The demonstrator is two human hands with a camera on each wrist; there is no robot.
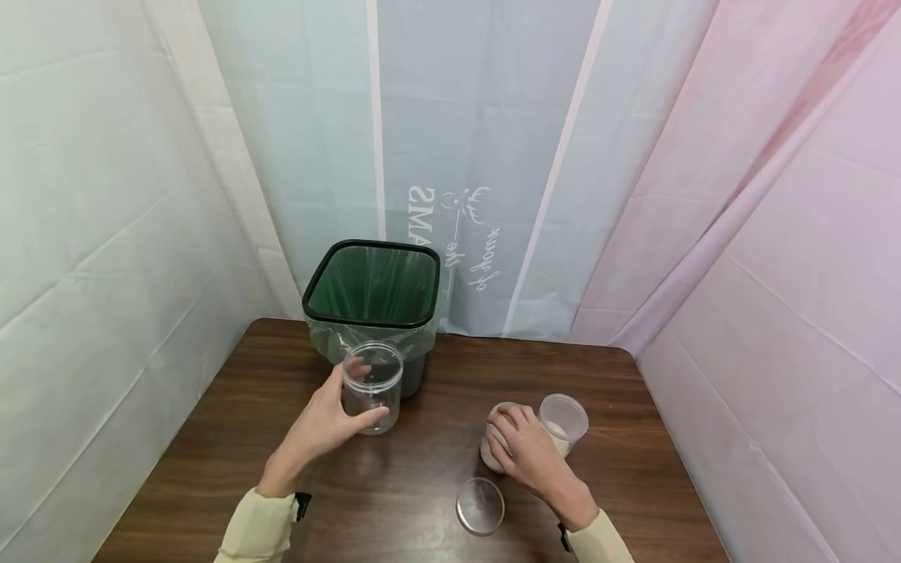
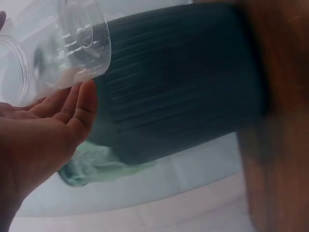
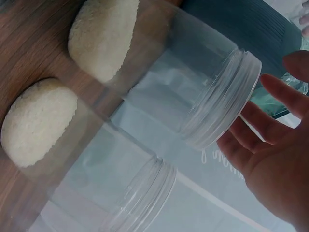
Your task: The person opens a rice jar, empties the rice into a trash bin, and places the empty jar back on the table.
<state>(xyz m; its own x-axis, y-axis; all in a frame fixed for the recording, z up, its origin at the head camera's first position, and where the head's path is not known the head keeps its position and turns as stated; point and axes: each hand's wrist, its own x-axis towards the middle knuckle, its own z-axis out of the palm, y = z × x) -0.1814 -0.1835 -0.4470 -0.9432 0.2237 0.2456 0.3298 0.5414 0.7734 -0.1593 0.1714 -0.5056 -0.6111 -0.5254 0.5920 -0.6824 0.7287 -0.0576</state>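
My left hand (image 1: 322,422) grips a clear, empty jar (image 1: 371,399) with no lid on it, thumb on the near side and fingers behind. In the left wrist view, the fingers lie along the wall of this jar (image 2: 72,58), which is tilted there. The right hand (image 1: 528,450) reaches over a clear jar (image 1: 489,461) part filled with white grains. Its fingertips meet the rim of that jar's top (image 3: 234,106), while the thumb appears apart from it. Just to the right stands a similar jar (image 1: 563,418) with white grains (image 3: 41,123) at its bottom.
A bin (image 1: 415,375) with a black rim and a clear liner stands at the table's back left. One round clear lid (image 1: 481,507) lies near the front of the brown table (image 1: 394,500). Curtains (image 1: 486,102) enclose the back and sides.
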